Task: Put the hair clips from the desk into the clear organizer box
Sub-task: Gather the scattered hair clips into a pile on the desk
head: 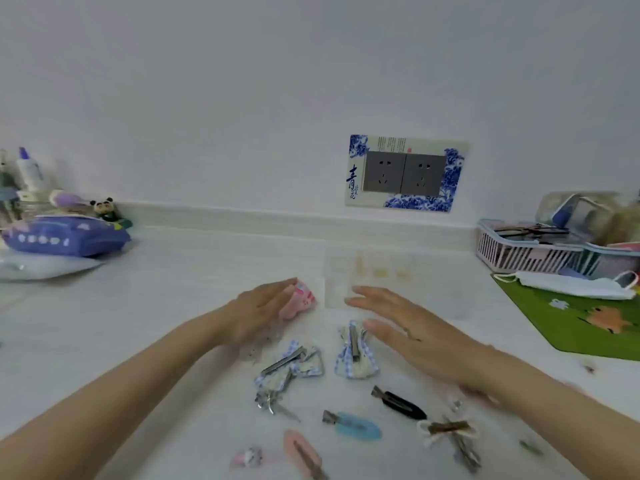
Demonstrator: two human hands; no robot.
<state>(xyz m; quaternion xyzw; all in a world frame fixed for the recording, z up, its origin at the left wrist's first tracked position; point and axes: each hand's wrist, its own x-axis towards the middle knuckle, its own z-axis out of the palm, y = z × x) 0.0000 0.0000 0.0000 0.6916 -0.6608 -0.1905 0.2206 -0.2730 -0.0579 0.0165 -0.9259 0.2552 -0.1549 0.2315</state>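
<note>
The blue gingham fabric bow clip (356,355) lies on the white surface (194,292), its metal bar running twelve to six, the faint clear plastic organizer box (377,277) at twelve o'clock. The left hand (258,315), fingers extended, touches a pink fabric clip (300,301); the right hand (412,336) hovers flat, fingers released, at the bow's three o'clock.

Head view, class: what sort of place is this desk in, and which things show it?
Probably a desk at home, perhaps a bedroom. Hair clips lie scattered on the white desk, a small panda figure sits by the wall, and a basket holds glasses and odds and ends.
</note>
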